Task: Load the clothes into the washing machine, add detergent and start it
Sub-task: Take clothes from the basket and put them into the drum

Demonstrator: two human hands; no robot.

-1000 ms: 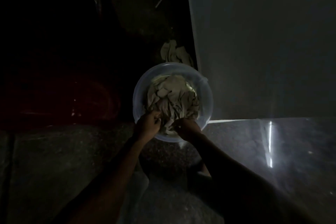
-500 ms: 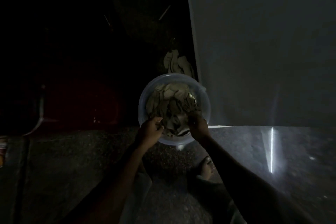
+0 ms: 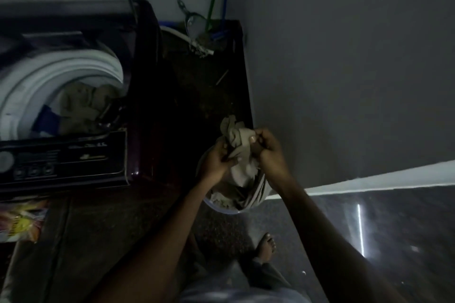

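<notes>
So this looks like roughly the middle of the loading bit, nowhere near done imo. The washing machine (image 3: 73, 96) sits off to the left with its top open, and you can already see a pile of beige clothes plus something blue down in the drum (image 3: 81, 106), so some of the load is in there. Both hands are over at the plastic basin (image 3: 222, 206) on the floor by the wall, well apart from the machine. The left hand (image 3: 216, 162) and right hand (image 3: 269, 152) each have their grip closed tight on the same bunch of light beige cloth (image 3: 240, 145), lifted a bit above the basin rim, fingers curled right into the fabric. There's more clothing still lying in the basin under it, grey and whitish stuff, so I'd guess at least another trip or two after this one. It's really dark so I can't tell how many pieces are left. What looks like a colourful detergent packet (image 3: 21, 220) is on the floor in front of the machine at the lower left, can't tell if it's been opened. The control panel (image 3: 59, 157) shows no lights that I can make out, so detergent and starting both still look to be ahead
</notes>
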